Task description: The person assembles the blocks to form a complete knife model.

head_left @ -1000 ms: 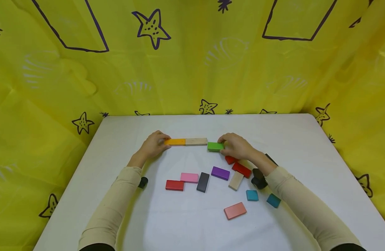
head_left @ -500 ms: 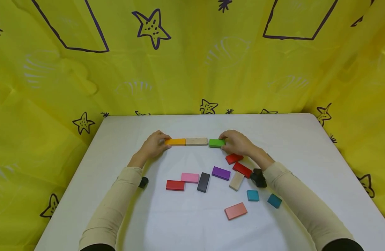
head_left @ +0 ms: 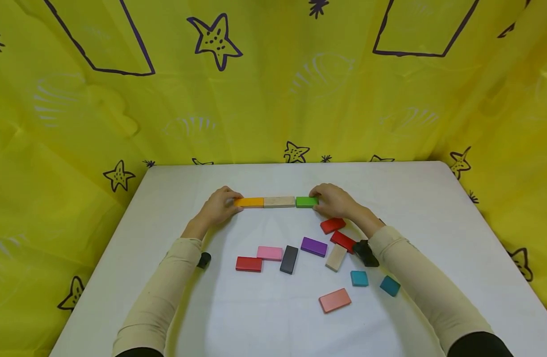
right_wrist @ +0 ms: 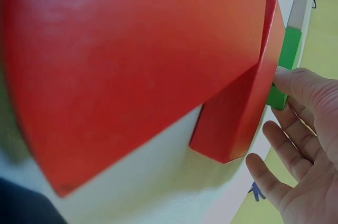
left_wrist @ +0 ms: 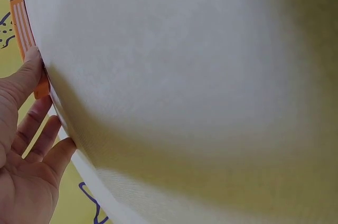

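Note:
Three wooden blocks lie end to end in a row toward the back of the white table. My left hand [head_left: 218, 206] pinches the outer end of the orange block [head_left: 252, 202], with the thumb on its near side. A plain wood-coloured block [head_left: 279, 202] sits in the middle, against the orange one. To its right is the green block [head_left: 306, 202], with a very thin gap or just a seam between them. My right hand [head_left: 337, 203] holds the green block's right end between thumb and fingers, partly hiding it; the right wrist view shows this grip on the green block [right_wrist: 290, 47] too.
Just below my right hand lie two red blocks [head_left: 333, 225]. Nearer are a purple block [head_left: 314, 246], another plain block [head_left: 335, 258], a dark grey block [head_left: 288, 260], pink block [head_left: 269, 253], red block [head_left: 248, 264], two teal pieces [head_left: 359, 278] and a salmon block [head_left: 334, 300].
My right hand has moved the green block back into line with the row, then slightly left toward the plain block. My left hand has stayed on the orange block.

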Demonstrator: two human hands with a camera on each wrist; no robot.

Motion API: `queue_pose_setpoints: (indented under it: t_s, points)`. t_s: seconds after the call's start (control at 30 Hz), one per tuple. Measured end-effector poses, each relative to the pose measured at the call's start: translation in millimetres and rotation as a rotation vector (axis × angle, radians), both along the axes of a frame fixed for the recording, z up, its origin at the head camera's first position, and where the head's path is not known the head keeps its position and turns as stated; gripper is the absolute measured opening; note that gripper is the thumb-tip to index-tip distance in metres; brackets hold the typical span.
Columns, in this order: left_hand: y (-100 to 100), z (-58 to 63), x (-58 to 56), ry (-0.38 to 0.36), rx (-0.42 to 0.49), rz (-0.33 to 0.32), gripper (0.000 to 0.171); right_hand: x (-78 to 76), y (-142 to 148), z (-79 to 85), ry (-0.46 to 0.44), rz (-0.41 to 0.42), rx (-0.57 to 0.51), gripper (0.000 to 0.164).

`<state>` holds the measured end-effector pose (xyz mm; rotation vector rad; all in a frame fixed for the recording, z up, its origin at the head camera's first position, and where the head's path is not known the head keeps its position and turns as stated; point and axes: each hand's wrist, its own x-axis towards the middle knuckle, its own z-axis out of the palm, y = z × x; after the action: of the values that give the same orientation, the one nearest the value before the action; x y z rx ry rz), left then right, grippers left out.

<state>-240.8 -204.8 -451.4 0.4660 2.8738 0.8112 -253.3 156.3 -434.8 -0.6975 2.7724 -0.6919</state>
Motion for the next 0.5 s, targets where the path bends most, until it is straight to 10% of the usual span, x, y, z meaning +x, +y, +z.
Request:
queue_pose_setpoints:
  t_s: [0.5]
  points:
    - [0.7,0.1,-1.3,-0.003,0.005,0.008,0.035,-2.5,-4.5,1.7,0.023,0.025,0.021,0.035]
